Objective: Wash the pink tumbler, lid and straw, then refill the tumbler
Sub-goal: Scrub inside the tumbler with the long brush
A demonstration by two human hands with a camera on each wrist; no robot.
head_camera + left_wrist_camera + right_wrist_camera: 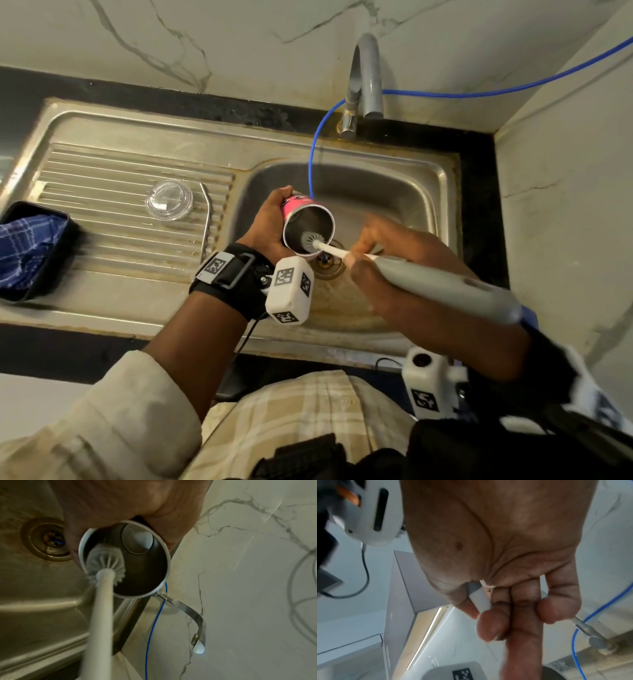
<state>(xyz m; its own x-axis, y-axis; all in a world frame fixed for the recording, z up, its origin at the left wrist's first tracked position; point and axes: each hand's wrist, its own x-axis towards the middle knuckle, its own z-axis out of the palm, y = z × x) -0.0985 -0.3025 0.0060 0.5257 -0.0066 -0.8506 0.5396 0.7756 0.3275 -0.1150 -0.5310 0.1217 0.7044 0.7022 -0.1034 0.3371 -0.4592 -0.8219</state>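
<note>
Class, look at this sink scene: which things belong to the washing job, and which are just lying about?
Job: pink tumbler in left hand; bottle brush in right hand; clear lid; metal straw; tap.
Lying about: blue checked cloth; blue cable.

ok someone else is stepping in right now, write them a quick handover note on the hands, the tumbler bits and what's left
Left hand: grips the pink tumbler, tipped on its side over the sink basin, mouth toward the person.
Right hand: holds the bottle brush; its bristle head is just inside the tumbler's mouth.
Clear lid and metal straw lie on the drainboard.
No water can be seen running from the tap.
Done: tumbler is apart, inside scrub under way.
Left: finish scrubbing and rinse the tumbler, wash lid and straw if not yet washed, then refill.
</note>
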